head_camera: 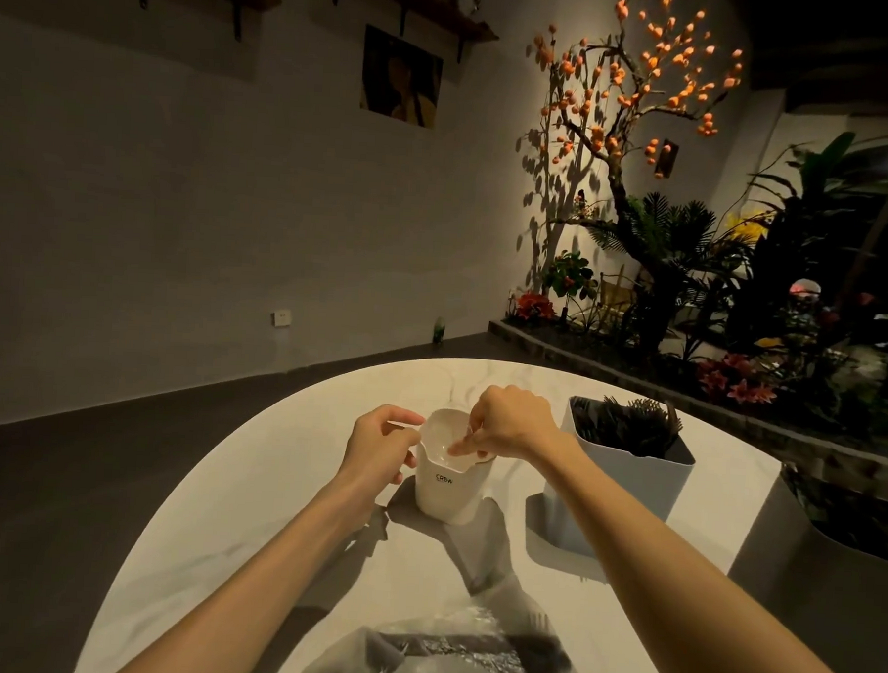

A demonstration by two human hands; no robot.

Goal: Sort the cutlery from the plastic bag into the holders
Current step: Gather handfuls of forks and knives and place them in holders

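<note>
A white holder with dark lettering stands at the middle of the round white table. Pale plastic spoons fill its top. My left hand curls round the holder's left rim and a spoon there. My right hand reaches over the top and pinches the spoons from the right. To the right stands a grey holder full of black cutlery. The clear plastic bag lies at the near edge with dark cutlery inside.
A raised planter bed with plants and an orange-fruited tree runs behind the table on the right. A dark floor lies to the left. A grey pot sits beside the table's right edge.
</note>
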